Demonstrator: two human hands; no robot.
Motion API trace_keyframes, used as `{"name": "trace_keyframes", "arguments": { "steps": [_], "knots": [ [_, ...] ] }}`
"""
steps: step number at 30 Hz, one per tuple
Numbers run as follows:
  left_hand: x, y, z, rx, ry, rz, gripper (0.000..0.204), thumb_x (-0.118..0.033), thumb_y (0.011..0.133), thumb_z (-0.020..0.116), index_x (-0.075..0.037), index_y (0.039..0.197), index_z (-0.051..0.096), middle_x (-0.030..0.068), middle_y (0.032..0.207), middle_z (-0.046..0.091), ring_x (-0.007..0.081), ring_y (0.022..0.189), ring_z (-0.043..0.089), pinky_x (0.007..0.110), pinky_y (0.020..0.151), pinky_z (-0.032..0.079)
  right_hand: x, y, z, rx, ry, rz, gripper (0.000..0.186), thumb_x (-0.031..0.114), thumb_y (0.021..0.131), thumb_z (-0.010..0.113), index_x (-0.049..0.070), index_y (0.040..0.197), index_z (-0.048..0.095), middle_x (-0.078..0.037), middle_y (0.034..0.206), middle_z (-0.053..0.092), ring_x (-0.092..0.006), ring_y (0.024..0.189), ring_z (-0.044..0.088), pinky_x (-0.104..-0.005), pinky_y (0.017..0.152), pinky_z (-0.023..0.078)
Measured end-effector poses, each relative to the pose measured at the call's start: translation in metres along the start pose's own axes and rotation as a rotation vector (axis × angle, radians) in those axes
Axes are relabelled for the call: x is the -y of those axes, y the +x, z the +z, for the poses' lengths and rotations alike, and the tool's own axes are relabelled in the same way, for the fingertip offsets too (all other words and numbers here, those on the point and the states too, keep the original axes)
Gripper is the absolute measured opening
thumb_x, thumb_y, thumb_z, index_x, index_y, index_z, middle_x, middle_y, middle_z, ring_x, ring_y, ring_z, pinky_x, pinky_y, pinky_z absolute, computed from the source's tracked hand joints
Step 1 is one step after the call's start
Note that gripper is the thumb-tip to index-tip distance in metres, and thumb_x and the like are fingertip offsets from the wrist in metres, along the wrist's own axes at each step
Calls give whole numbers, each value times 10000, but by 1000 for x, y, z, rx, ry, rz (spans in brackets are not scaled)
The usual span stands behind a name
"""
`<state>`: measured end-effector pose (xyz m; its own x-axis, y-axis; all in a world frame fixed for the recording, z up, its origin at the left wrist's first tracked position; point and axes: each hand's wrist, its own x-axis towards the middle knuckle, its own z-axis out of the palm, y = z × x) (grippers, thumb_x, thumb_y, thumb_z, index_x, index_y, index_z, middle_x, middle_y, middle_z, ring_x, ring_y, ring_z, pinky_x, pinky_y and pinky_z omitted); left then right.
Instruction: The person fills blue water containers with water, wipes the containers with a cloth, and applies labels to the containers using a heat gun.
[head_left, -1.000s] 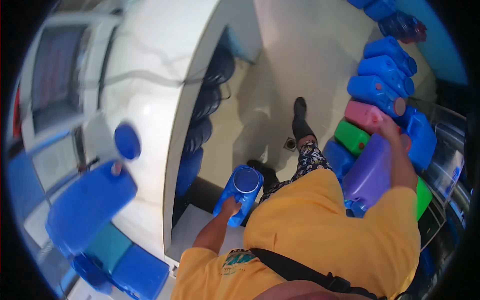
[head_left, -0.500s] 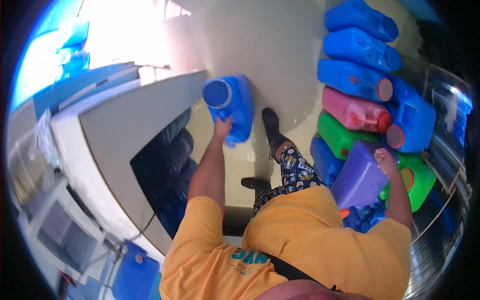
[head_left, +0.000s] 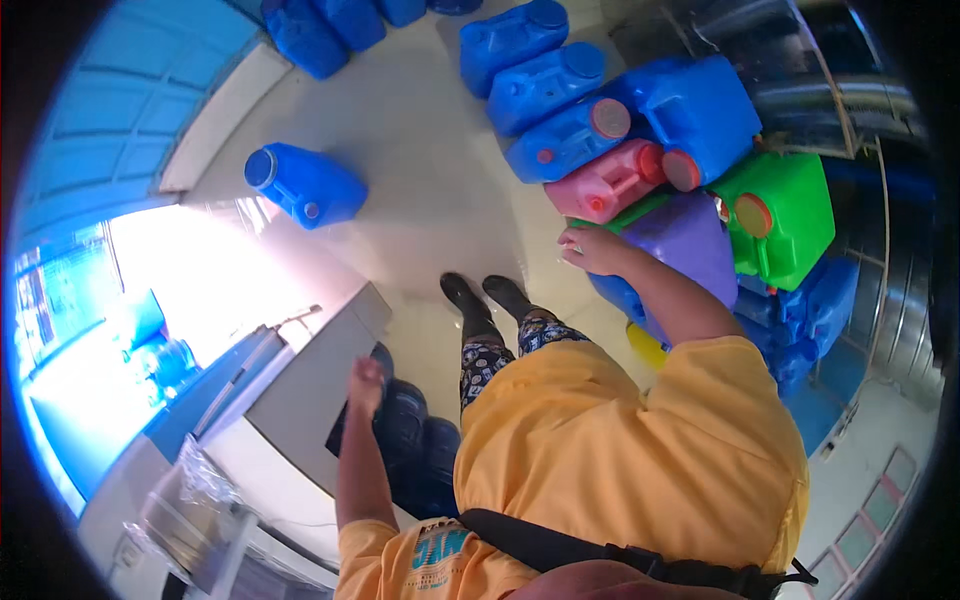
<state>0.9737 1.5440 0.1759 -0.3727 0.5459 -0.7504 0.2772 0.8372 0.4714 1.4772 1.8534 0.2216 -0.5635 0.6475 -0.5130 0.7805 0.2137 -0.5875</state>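
Note:
My left hand (head_left: 366, 377) hangs with curled fingers and nothing visible in it, beside the dark blue bottles (head_left: 405, 440) in the low cabinet. A blue jug (head_left: 320, 185) stands apart on the floor ahead, to the upper left. My right hand (head_left: 592, 247) has its fingers loosely apart, over the edge of a purple jug (head_left: 685, 245) and close to a pink jug (head_left: 603, 183). Whether it touches either I cannot tell. A green jug (head_left: 790, 220) lies to the right of the purple one.
A row of blue jugs (head_left: 535, 90) and more blue jugs (head_left: 315, 40) line the floor (head_left: 410, 170). Steel equipment (head_left: 905, 300) runs along the right. A white counter (head_left: 265, 450) and a bright opening (head_left: 150, 250) are at the left.
The blue jug that was in my left hand now stands released on the floor. My left hand has drawn back, and the view has turned, bringing both boots side by side.

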Motion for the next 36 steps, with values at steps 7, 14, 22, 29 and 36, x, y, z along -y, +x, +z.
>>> {"name": "trace_keyframes", "arguments": {
  "steps": [7, 14, 22, 29, 36],
  "knots": [
    [54, -53, -7, 264, 155, -296, 128, -122, 912, 601, -49, 1017, 614, 58, 786, 636, 170, 685, 594, 297, 638, 480, 1, -48, -22, -191, 133, 145, 332, 279, 901, 651, 12, 1096, 627, -183, 1030, 692, -333, 978, 670, -434, 859, 520],
    [-32, 70, -67, 519, 646, 311, 175, -134, 894, 599, -73, 1053, 641, 80, 791, 673, 220, 760, 666, 381, 688, 524, -41, -42, -52, -549, 571, 372, 229, 238, 913, 673, 43, 1025, 631, -55, 861, 658, -159, 758, 635, -328, 680, 514],
    [-311, 139, -97, 193, 162, 319, 238, -86, 930, 641, -79, 1151, 554, 44, 842, 651, 89, 684, 589, 225, 565, 452, -189, 67, -105, -813, 1497, 451, 179, 283, 944, 632, 131, 1036, 653, 8, 794, 622, -108, 654, 567, -258, 611, 476],
    [-506, 151, 8, 362, 787, 682, 292, -121, 946, 655, -65, 1210, 543, 33, 861, 628, 136, 781, 590, 289, 734, 488, -304, 143, -114, -1403, 2480, 500, 517, 429, 884, 742, 85, 1225, 561, -124, 947, 631, -255, 788, 598, -399, 701, 544],
    [-645, 134, 112, 535, 927, 747, 284, -95, 947, 638, -70, 1214, 543, 78, 896, 658, 166, 869, 668, 303, 787, 527, -298, 151, -138, -2027, 2243, 91, 303, 155, 902, 709, 90, 1162, 569, -102, 1073, 616, -302, 1002, 618, -482, 840, 540]
  ]
}}
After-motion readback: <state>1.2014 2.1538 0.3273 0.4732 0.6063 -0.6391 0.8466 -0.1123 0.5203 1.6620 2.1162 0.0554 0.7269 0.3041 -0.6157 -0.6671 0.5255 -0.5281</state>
